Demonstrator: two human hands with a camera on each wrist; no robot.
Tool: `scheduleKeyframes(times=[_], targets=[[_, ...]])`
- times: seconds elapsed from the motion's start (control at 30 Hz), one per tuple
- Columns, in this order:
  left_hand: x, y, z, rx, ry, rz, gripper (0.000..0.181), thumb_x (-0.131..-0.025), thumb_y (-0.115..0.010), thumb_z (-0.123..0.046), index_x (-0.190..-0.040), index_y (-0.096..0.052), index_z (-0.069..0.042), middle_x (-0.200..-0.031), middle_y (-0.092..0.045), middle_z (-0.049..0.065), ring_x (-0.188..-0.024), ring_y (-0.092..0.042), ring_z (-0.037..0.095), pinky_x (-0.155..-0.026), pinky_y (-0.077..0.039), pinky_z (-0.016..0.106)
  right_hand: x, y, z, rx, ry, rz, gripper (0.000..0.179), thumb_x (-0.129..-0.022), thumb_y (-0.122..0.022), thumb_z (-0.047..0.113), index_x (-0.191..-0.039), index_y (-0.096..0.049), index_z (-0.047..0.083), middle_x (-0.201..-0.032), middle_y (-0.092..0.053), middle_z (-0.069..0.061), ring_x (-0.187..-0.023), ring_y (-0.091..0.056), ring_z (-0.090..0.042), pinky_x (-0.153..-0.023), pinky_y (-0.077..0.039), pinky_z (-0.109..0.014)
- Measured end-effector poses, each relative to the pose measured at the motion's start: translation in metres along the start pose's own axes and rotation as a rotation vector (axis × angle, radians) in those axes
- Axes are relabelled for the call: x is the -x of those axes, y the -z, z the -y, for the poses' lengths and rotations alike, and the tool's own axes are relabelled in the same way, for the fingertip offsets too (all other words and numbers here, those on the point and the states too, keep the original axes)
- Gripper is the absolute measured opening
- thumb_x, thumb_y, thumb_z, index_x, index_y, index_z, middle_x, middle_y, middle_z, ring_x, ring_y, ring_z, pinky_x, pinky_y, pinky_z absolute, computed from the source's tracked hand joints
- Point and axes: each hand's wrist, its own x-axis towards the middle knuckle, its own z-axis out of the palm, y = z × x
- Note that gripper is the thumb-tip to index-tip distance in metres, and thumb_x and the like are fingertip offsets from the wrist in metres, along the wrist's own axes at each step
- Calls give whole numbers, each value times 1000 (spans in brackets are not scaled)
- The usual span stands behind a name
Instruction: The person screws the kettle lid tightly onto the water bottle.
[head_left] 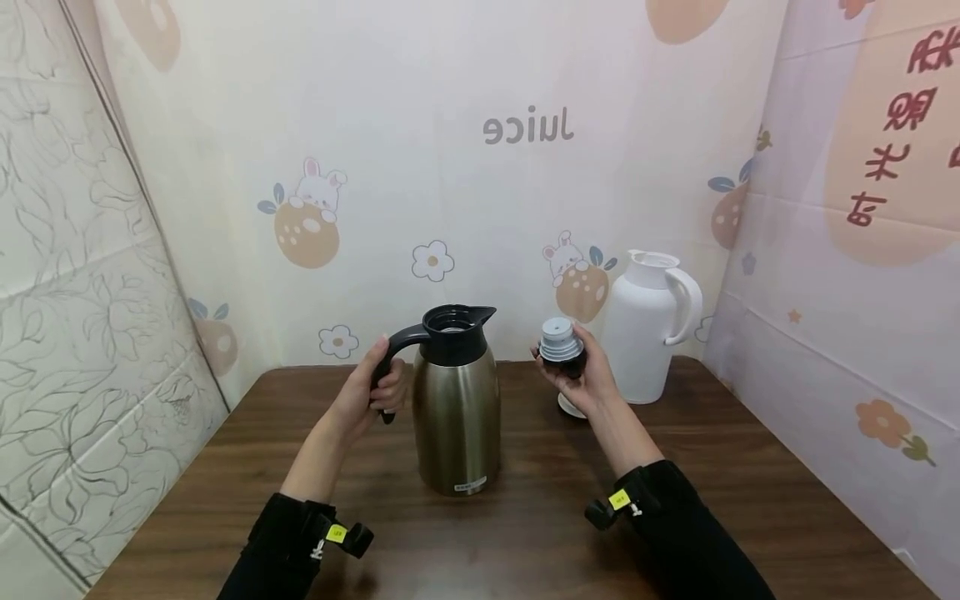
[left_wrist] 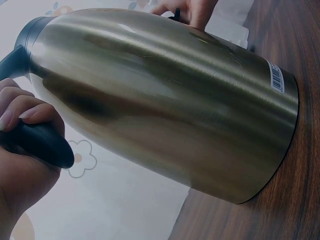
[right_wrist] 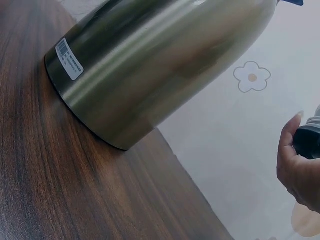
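Note:
A bronze-coloured metal thermos jug with a black collar and spout stands upright on the table, its top uncovered. My left hand grips its black handle, fingers curled round it; the left wrist view shows the handle's lower end poking out of the fist. To the right of the jug, my right hand holds a stopper with its grey ridged plug upward and its black part in the fingers. In the right wrist view, the stopper's black part shows at the frame's edge.
A white jug, also uncovered, stands at the back right of the brown wooden table. Beside it, partly behind my right hand, lies a small white round piece. Printed cloth walls border the table at the back and sides.

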Motion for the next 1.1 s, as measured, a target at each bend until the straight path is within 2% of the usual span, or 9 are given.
scheduleKeyframes(times=[0.17, 0.33, 0.47, 0.63, 0.73, 0.87, 1.1], targets=[[1, -1, 2, -7, -11, -8, 58, -116, -19, -49, -70, -32, -16, -55, -29, -9, -46, -20, 15, -51, -13, 37, 3, -1, 0, -15, 18, 87, 57, -112, -45, 45, -160, -23, 24, -161, -28, -22, -128, -52, -33, -92, -52, -35], [0, -1, 2, -25, -22, -12, 58, -116, -19, -48, -70, -33, -17, -55, -29, -8, -46, -19, 18, -51, -13, 38, 3, -2, 0, -27, 25, 89, 57, -113, -42, 42, -162, -19, 26, -161, -26, -21, -134, -49, -37, -93, -54, -35], [-1, -1, 2, -21, -34, -6, 57, -116, -19, -48, -70, -33, -17, -55, -29, -8, -46, -19, 18, -50, -13, 37, 4, -4, -1, -6, 52, 91, 59, -113, -41, 41, -164, -17, 25, -155, -31, -19, -135, -48, -37, -96, -52, -34], [-2, -1, 1, -9, -35, 10, 57, -117, -18, -47, -70, -31, -16, -56, -26, -7, -45, -19, 16, -49, -13, 37, 4, -7, -3, -1, 80, 106, 57, -112, -42, 40, -162, -21, 20, -142, -42, -18, -124, -52, -33, -88, -51, -33], [-2, 0, 0, -4, -31, 11, 57, -116, -19, -48, -70, -31, -17, -56, -25, -6, -45, -19, 16, -50, -13, 37, 4, -13, -3, 10, 98, 102, 49, -113, -41, 40, -154, -30, 17, -133, -48, -16, -115, -55, -30, -80, -51, -31], [-2, 1, 0, -1, -33, 7, 58, -116, -20, -48, -70, -32, -17, -55, -26, -6, -45, -19, 16, -49, -12, 37, 7, -23, -4, 80, 134, 74, 38, -114, -36, 42, -141, -42, 15, -125, -55, -13, -105, -60, -26, -73, -51, -28], [0, 2, 2, -5, -25, 1, 57, -117, -18, -47, -70, -32, -17, -55, -29, -9, -45, -20, 16, -49, -13, 37, 18, -44, -4, 168, 211, 80, 28, -115, -38, 38, -128, -48, 15, -113, -65, -8, -98, -67, -23, -70, -52, -27]])
